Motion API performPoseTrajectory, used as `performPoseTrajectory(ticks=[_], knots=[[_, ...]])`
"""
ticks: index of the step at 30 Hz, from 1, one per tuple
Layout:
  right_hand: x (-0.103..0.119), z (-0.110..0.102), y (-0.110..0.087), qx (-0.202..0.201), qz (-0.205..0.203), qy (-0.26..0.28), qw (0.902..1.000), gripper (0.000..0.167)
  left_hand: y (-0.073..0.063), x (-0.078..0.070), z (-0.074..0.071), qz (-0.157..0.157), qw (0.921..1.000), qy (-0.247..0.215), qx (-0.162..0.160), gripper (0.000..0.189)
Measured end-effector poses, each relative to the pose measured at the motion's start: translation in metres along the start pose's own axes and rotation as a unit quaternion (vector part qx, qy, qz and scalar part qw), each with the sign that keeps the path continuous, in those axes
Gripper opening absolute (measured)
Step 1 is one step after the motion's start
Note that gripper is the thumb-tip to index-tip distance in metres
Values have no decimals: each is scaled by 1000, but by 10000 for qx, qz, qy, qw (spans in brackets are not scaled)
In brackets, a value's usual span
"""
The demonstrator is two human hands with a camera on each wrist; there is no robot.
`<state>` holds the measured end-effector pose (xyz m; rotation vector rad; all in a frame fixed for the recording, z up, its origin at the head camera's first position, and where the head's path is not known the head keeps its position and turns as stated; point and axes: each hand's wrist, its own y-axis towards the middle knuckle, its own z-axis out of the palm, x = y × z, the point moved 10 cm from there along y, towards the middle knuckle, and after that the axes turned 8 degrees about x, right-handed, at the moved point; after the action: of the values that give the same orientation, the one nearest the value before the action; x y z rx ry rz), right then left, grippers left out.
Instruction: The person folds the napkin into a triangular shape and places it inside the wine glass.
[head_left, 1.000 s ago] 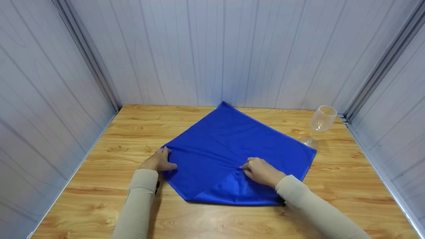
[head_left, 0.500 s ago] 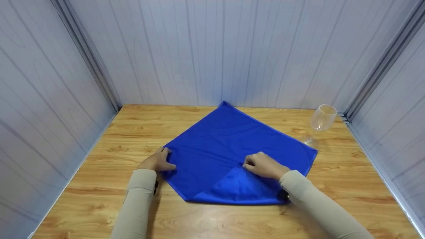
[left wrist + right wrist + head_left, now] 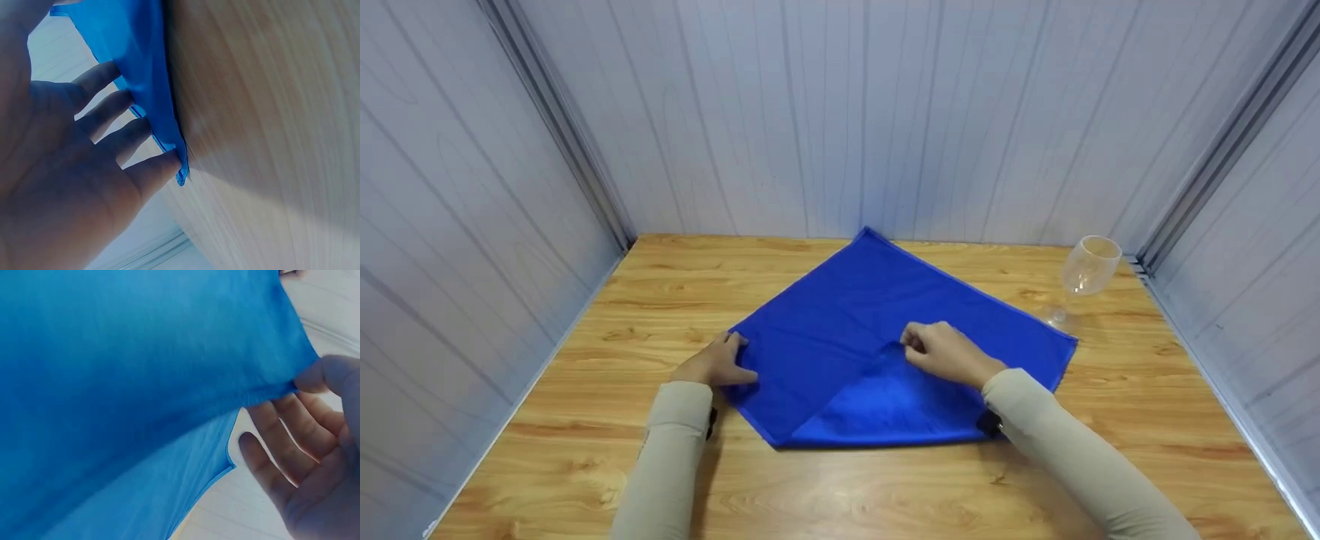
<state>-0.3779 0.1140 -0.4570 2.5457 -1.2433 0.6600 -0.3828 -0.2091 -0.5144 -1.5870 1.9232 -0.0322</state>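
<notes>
A blue cloth napkin [image 3: 840, 307] lies spread on the table, its near corner folded up so that a shinier underside [image 3: 885, 405] shows. My right hand [image 3: 949, 352] pinches that corner between thumb and finger, over the middle of the napkin; in the right wrist view the cloth [image 3: 140, 354] stretches from the pinch. At the napkin's left corner rests my left hand [image 3: 716, 364], fingers spread and fairly straight. In the left wrist view the left hand's fingertips [image 3: 169, 160] touch the hemmed edge of the cloth [image 3: 140, 67].
A clear wine glass [image 3: 1087, 270] stands upright at the back right, close to the napkin's right corner. White panel walls [image 3: 825, 120] enclose the wooden table [image 3: 600, 420] at the back and on both sides.
My right hand has moved away from me with the pinched corner, and the folded flap has grown. The napkin's near fold has shifted slightly back. My left hand has stayed in place.
</notes>
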Motion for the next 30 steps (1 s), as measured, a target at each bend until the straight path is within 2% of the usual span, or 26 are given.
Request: performPoseTrajectory(ticks=[5, 11, 25, 30], knots=[[-4, -10, 13, -413, 49, 82, 9991, 14, 2, 2, 2, -44, 9999, -69, 92, 82], [-8, -15, 27, -743, 53, 132, 9971, 15, 2, 3, 2, -20, 10000, -65, 2, 83], [-31, 0, 49, -822, 547, 530, 9937, 14, 3, 3, 3, -44, 9998, -169, 32, 85], [-40, 3, 53, -856, 708, 472, 9927, 15, 3, 4, 4, -87, 9998, -150, 1, 84]])
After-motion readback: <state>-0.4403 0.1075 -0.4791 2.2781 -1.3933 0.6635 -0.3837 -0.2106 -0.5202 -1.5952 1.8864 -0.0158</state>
